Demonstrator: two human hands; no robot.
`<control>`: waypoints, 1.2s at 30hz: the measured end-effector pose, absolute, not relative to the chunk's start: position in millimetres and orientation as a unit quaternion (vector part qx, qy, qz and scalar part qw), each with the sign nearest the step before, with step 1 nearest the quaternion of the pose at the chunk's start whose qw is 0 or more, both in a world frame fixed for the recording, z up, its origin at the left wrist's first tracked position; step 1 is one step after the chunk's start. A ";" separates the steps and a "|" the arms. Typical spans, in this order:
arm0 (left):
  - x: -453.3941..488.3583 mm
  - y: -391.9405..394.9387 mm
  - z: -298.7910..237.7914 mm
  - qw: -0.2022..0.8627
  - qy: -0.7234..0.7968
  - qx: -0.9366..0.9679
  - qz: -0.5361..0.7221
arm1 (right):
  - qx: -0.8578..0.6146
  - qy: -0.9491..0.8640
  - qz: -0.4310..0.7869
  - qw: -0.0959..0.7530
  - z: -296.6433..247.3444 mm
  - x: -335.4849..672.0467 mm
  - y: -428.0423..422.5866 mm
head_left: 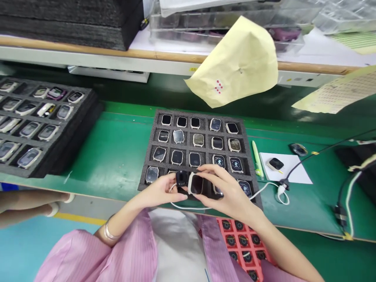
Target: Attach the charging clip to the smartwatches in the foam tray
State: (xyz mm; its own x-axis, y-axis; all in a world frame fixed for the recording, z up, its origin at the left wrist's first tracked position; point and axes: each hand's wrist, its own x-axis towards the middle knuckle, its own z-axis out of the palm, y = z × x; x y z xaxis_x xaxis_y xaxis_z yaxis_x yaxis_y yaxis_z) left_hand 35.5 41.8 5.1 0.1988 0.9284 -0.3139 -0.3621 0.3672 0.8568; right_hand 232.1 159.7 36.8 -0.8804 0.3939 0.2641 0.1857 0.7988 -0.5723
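My left hand (163, 190) holds a small black charging block (181, 178) with its fingers closed around the side. A thin white cable (189, 208) runs below this hand and off to the right. In my right hand (227, 192), a watch body (196, 184) with a pale case and dark screen is gripped by its edges, close beside the block. Both hands are over the front of a dark foam tray (205, 135), whose compartments hold several strapless watch bodies. Some of their screens are lit. Part of the front row is hidden by my hands.
Stacked foam trays (67, 129) with more watches stand at the left. To the right lie a green pen (257, 158), a watch on white paper (296, 174) and cables. Yellow paper (235, 66) hangs from the shelf. A red tray (235, 231) sits below the table edge.
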 end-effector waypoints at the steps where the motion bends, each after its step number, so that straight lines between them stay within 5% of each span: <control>1: 35.5 42.1 5.3 0.700 0.435 0.329 0.460 | -0.140 -0.934 0.267 0.193 38.4 227.0 158.3; 12: 47.8 42.7 -2.7 0.618 0.508 0.313 0.513 | -0.075 -0.965 0.210 0.141 32.0 202.9 160.6; 20: 41.7 44.0 8.5 0.657 0.490 0.285 0.497 | -0.108 -0.891 0.381 0.222 6.7 204.9 151.0; 36: 47.0 47.0 11.4 0.655 0.501 0.250 0.507 | -0.085 -0.893 0.371 0.242 0.9 206.8 158.3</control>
